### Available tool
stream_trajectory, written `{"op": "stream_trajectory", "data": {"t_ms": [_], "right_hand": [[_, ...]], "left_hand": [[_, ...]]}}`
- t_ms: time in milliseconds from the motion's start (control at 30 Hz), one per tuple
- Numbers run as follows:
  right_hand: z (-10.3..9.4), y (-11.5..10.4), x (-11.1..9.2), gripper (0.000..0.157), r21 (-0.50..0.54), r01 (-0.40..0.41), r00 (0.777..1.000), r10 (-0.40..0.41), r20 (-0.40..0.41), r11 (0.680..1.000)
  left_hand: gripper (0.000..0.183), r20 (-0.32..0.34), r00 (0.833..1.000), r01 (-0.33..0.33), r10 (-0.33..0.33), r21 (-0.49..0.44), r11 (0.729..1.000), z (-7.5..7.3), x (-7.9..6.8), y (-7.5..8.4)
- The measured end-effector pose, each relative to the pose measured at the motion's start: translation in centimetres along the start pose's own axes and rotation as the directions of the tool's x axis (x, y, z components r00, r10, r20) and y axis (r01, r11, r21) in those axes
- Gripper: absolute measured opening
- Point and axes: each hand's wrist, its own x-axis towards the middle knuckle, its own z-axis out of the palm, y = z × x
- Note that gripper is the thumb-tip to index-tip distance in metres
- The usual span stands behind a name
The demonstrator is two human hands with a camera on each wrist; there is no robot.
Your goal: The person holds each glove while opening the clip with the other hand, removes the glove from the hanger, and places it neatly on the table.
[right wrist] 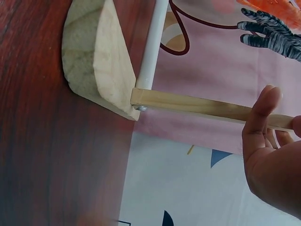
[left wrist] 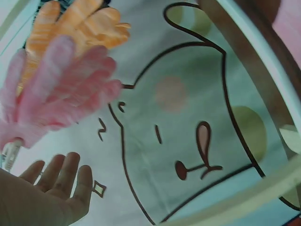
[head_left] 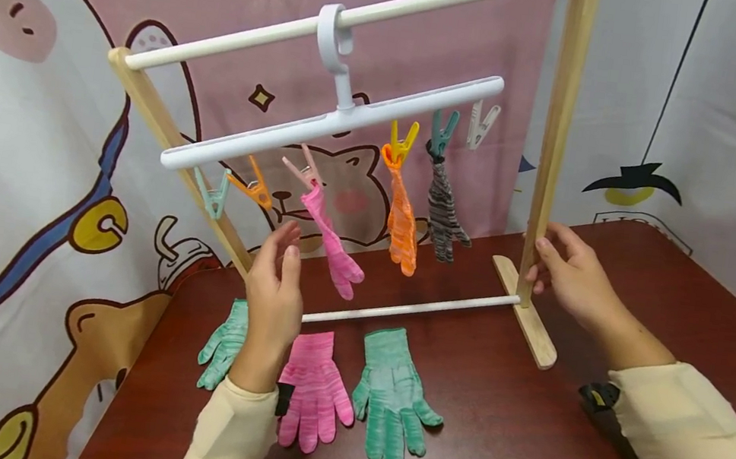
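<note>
Right hand (head_left: 569, 277) pinches rack post (head_left: 559, 130) between thumb and fingers, just above foot (head_left: 537, 338). Left hand (head_left: 273, 298) empty, fingers loosely spread; clipped pink glove (head_left: 331, 240) hangs just right of it, orange glove (head_left: 402, 218) and grey glove (head_left: 442, 208) farther right. Green glove (head_left: 392, 397) flat on table (head_left: 493, 444) below.

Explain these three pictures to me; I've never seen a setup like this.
There is no machine here: a person works with two bare hands. The widest picture comes from a camera worn on the head; the other two come from cameras worn on each wrist.

On the dark red table stands a rack carrying a white hanger. Clips hold a hanging pink glove, an orange glove and a grey-black glove. A flat pink glove lies between two green gloves.

The right hand grips a wooden post; the left hand holds nothing.
</note>
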Motion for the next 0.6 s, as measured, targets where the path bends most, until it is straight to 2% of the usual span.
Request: {"op": "stream_trajectory", "data": {"t_ms": [200, 300, 467, 600], "right_hand": [[0.0, -0.1, 0.0, 0.039, 0.004, 0.000, 1.000, 0.000, 0.002, 1.000], [0.1, -0.1, 0.0, 0.039, 0.005, -0.001, 1.000, 0.001, 0.002, 1.000], [0.2, -0.1, 0.0, 0.040, 0.011, -0.001, 1.000, 0.001, 0.008, 1.000], [0.2, -0.1, -0.1, 0.041, 0.003, -0.002, 1.000, 0.002, -0.001, 1.000]], "left_hand": [[0.050, 0.081, 0.996, 0.056, -0.049, -0.093, 0.994, 0.5, -0.2, 1.8], [0.056, 0.110, 0.992, 0.076, -0.061, -0.133, 0.988, 0.7, 0.0, 3.5], [0.061, 0.117, 0.986, 0.133, -0.117, -0.140, 0.981, 0.8, 0.1, 6.0], [0.060, 0.100, 0.983, 0.166, -0.153, -0.138, 0.976, 1.2, 0.0, 6.4]]}}
